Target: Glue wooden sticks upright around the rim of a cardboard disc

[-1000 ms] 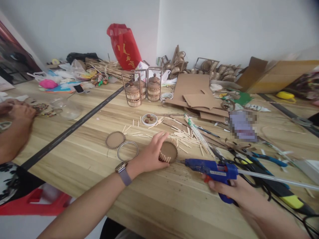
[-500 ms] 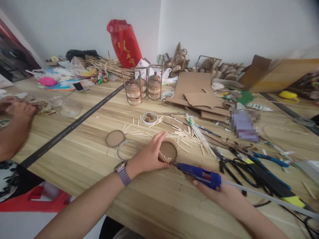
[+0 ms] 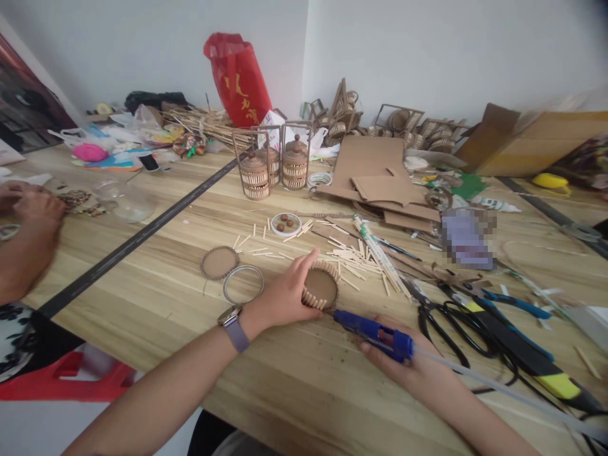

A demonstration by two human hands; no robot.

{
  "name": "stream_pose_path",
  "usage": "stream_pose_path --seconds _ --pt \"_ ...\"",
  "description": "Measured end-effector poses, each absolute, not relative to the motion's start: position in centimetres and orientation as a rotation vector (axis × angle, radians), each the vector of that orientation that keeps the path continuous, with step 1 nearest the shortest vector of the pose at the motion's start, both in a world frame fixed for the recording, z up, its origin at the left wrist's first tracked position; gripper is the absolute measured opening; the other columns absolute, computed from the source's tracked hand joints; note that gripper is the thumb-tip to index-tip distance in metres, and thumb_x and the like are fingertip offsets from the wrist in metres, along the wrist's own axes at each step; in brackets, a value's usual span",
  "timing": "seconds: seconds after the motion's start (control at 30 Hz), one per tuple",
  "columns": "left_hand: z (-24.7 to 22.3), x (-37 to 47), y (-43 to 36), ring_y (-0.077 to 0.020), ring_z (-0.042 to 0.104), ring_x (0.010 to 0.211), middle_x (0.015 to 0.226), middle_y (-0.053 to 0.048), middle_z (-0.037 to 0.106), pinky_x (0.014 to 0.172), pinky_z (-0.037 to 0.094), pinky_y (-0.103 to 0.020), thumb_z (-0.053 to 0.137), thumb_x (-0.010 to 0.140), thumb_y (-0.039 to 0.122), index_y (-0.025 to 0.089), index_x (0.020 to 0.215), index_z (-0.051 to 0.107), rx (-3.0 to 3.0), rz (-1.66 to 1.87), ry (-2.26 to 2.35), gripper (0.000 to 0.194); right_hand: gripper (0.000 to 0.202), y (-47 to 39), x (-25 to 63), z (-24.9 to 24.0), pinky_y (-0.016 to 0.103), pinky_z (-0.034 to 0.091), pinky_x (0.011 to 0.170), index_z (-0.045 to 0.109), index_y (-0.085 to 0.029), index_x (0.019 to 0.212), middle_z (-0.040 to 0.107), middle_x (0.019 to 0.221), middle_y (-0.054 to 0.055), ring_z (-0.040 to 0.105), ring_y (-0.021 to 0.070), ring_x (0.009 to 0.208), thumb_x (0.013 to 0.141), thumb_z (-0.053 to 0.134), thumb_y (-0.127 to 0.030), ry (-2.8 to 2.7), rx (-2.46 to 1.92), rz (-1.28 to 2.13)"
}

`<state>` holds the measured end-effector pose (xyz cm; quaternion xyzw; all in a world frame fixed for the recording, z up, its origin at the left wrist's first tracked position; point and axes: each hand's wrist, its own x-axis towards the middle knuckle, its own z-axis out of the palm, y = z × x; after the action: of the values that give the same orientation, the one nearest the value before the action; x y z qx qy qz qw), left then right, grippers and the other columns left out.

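My left hand [image 3: 291, 288] grips a small round cardboard base [image 3: 322, 286] edged with short upright wooden sticks, thumb at the near side and fingers at the far left. A blue hot glue gun [image 3: 375, 332] is in my right hand [image 3: 403, 367], its nozzle close to the base's near rim; whether they touch I cannot tell. A clear glue stick [image 3: 484, 377] runs out of the gun's back. Left of the base lie a ring [image 3: 243, 285] and a cardboard disc [image 3: 219, 262] with a corrugated edge. Cut sticks [image 3: 356, 256] are scattered just beyond.
Finished stick baskets [image 3: 294, 164] in frames stand further back, near flat cardboard [image 3: 368, 158]. Scissors [image 3: 441, 323], a black-yellow tool [image 3: 522, 348] and blue-handled pliers [image 3: 515, 305] lie at right. A tape roll [image 3: 285, 224] holds several brown balls. Another person's hands [image 3: 35, 206] work at far left.
The glue gun and my right hand have shifted slightly left and down along the base's near rim. My left hand and the base stay put.
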<state>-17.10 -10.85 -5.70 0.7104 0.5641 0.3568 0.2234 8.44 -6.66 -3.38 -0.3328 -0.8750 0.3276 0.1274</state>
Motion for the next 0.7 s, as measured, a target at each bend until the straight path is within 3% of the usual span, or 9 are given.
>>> stream_pose_path --seconds 0.7 --pt "-5.72 -17.12 -10.85 -0.034 0.03 0.14 0.152 -0.014 0.026 0.113 0.033 -0.048 0.084 0.063 0.027 0.03 0.15 0.003 1.989 0.966 1.576 0.119 0.026 -6.77 8.14 -3.48 0.032 0.05 0.068 0.059 -0.021 0.076 0.063 0.074 0.003 0.063 0.0209 0.073 0.089 0.05 -0.041 -2.568 -0.973 0.915"
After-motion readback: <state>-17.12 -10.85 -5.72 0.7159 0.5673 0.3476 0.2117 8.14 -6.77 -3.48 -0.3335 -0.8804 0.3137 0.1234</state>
